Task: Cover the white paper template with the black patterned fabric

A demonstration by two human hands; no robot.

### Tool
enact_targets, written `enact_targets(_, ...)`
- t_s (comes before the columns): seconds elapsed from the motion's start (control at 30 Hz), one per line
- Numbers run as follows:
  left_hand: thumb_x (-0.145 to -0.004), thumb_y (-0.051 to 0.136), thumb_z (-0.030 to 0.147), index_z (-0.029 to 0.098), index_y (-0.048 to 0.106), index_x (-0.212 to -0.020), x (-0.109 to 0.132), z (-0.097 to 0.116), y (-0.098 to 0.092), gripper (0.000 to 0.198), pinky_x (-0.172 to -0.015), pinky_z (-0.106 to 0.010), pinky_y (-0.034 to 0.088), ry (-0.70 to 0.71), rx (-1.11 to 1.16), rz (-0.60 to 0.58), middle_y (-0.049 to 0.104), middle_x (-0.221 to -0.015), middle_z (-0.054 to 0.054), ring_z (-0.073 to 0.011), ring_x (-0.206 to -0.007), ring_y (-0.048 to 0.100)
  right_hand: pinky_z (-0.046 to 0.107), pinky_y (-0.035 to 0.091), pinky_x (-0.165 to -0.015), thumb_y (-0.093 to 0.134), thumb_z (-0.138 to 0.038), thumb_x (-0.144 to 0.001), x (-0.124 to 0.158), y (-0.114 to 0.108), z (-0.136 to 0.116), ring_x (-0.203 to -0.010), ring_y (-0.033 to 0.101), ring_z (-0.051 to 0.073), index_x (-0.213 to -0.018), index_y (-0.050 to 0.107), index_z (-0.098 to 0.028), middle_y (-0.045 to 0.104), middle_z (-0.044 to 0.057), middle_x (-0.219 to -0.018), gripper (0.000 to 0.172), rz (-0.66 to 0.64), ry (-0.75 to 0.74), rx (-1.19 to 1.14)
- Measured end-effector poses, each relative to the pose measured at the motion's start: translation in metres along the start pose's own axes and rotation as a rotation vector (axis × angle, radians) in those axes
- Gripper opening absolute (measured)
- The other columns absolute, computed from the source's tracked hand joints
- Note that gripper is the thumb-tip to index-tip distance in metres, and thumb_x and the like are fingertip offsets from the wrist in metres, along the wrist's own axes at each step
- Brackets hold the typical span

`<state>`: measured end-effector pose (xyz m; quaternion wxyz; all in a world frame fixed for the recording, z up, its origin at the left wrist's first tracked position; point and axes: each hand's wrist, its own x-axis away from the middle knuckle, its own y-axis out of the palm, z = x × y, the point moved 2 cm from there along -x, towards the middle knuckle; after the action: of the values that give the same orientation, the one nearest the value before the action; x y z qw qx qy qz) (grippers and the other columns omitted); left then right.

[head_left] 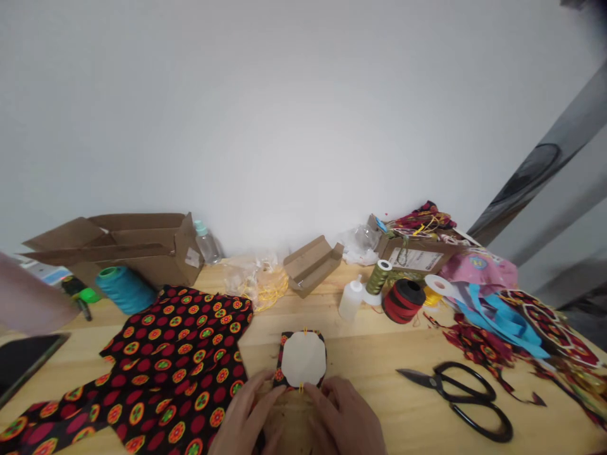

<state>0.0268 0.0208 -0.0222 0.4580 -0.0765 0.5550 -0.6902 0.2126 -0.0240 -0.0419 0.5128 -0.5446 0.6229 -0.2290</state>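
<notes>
A small square of black patterned fabric [279, 379] lies in front of me with a beige, cut-cornered card [303, 360] on top. Short yellow loops show at the card's top and bottom edges. My left hand [249, 414] is closed at the piece's lower left corner, thumb and forefinger on the cloth. At the lower right corner, my right hand [345, 414] has its fingers closed on the edge, the thumb by the lower yellow loop. The undersides of the fingertips are hidden. A larger sheet of the same patterned fabric [175, 373] spreads left of my left hand.
Black-handled scissors [455, 392] lie to the right. Behind stand a white squeeze bottle [351, 300], a green thread spool [379, 278], a red ribbon roll [403, 302] and a small open carton [313, 262]. A blue thread cone [124, 289] leans by a cardboard box [142, 253].
</notes>
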Motion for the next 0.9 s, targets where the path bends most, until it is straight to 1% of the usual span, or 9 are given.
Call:
enact_targets(0.03, -0.072, 0.056, 0.016, 0.022, 0.055, -0.111, -0.002, -0.001, -0.001, 0.04, -0.079, -0.03, 0.052, 0.09, -0.097, 0.061, 0.06, -0.114, -0.011, -0.0234, -0.102, 0.058, 0.026, 0.045, -0.054, 0.061, -0.025, -0.07, -0.005, 0.003, -0.001, -0.067, 0.058, 0.019, -0.11, 0.055, -0.029, 0.064, 0.004, -0.08, 0.041, 0.027, -0.055, 0.047)
enact_targets(0.1, -0.071, 0.054, 0.017, 0.019, 0.054, -0.108, -0.007, 0.0, 0.0, 0.037, -0.074, -0.028, 0.053, 0.191, -0.187, 0.114, 0.064, -0.108, -0.012, -0.022, -0.096, 0.061, 0.025, 0.043, -0.053, 0.063, -0.023, -0.068, -0.01, 0.004, -0.002, -0.063, 0.056, 0.018, -0.107, 0.056, -0.027, 0.062, 0.003, -0.076, 0.04, 0.037, -0.103, 0.122)
enact_targets(0.33, -0.072, 0.047, 0.017, 0.016, 0.048, -0.103, -0.018, -0.006, 0.009, 0.031, -0.071, -0.025, 0.055, 0.288, -0.172, 0.104, 0.069, -0.097, -0.01, -0.0191, -0.09, 0.065, 0.025, 0.04, -0.051, 0.064, -0.027, -0.068, -0.008, 0.008, 0.001, -0.061, 0.053, 0.017, -0.109, 0.053, -0.029, 0.058, 0.003, -0.073, 0.042, -0.077, -0.074, 0.197)
enact_targets(0.43, -0.072, 0.047, 0.018, 0.017, 0.05, -0.101, -0.019, -0.01, 0.015, 0.03, -0.067, -0.026, 0.056, 0.336, -0.187, 0.105, 0.071, -0.093, -0.007, -0.0188, -0.083, 0.067, 0.026, 0.042, -0.052, 0.061, -0.026, -0.071, -0.011, 0.005, 0.0, -0.063, 0.055, 0.018, -0.106, 0.055, -0.028, 0.058, 0.003, -0.073, 0.035, -0.113, -0.023, 0.124)
enact_targets(0.53, -0.072, 0.047, 0.02, 0.02, 0.053, -0.098, -0.02, -0.014, 0.021, 0.027, -0.063, -0.025, 0.056, 0.365, -0.212, 0.116, 0.072, -0.091, -0.004, -0.018, -0.078, 0.068, 0.027, 0.046, -0.056, 0.053, -0.025, -0.078, -0.018, -0.005, -0.001, -0.067, 0.056, 0.019, -0.104, 0.057, -0.026, 0.059, 0.005, -0.076, 0.027, -0.155, 0.026, -0.019)
enact_targets(0.67, -0.075, 0.045, 0.023, 0.021, 0.055, -0.095, -0.021, -0.016, 0.023, 0.022, -0.062, -0.024, 0.056, 0.374, -0.198, 0.143, 0.072, -0.089, -0.003, -0.0171, -0.076, 0.068, 0.027, 0.048, -0.069, 0.04, -0.02, -0.085, -0.025, -0.017, -0.001, -0.082, 0.058, 0.019, -0.112, 0.053, -0.019, 0.061, 0.009, -0.089, 0.031, -0.14, 0.125, -0.304)
enact_targets(0.73, -0.078, 0.045, 0.026, 0.021, 0.056, -0.095, -0.02, -0.018, 0.024, 0.02, -0.062, -0.024, 0.056, 0.375, -0.189, 0.16, 0.072, -0.088, -0.003, -0.017, -0.076, 0.068, 0.026, 0.047, -0.073, 0.041, -0.019, -0.085, -0.026, -0.017, 0.0, -0.084, 0.058, 0.018, -0.115, 0.052, -0.02, 0.061, 0.008, -0.091, 0.032, -0.113, 0.199, -0.437)
enact_targets(0.8, -0.081, 0.045, 0.029, 0.021, 0.056, -0.096, -0.017, -0.022, 0.026, 0.021, -0.064, -0.024, 0.056, 0.373, -0.16, 0.156, 0.071, -0.089, -0.003, -0.0165, -0.078, 0.067, 0.025, 0.047, -0.066, 0.046, -0.022, -0.082, -0.023, -0.013, 0.003, -0.073, 0.057, 0.016, -0.11, 0.055, -0.02, 0.061, 0.005, -0.083, 0.029, -0.019, 0.314, -0.541)
enact_targets(0.9, -0.084, 0.045, 0.034, 0.025, 0.057, -0.101, -0.01, -0.031, 0.031, 0.023, -0.073, -0.023, 0.053, 0.307, -0.034, 0.099, 0.069, -0.097, -0.002, -0.0152, -0.087, 0.065, 0.021, 0.043, -0.05, 0.059, -0.026, -0.072, -0.015, -0.009, 0.01, -0.053, 0.051, 0.013, -0.082, 0.062, -0.019, 0.055, -0.001, -0.061, 0.013, 0.232, 0.6, -0.673)
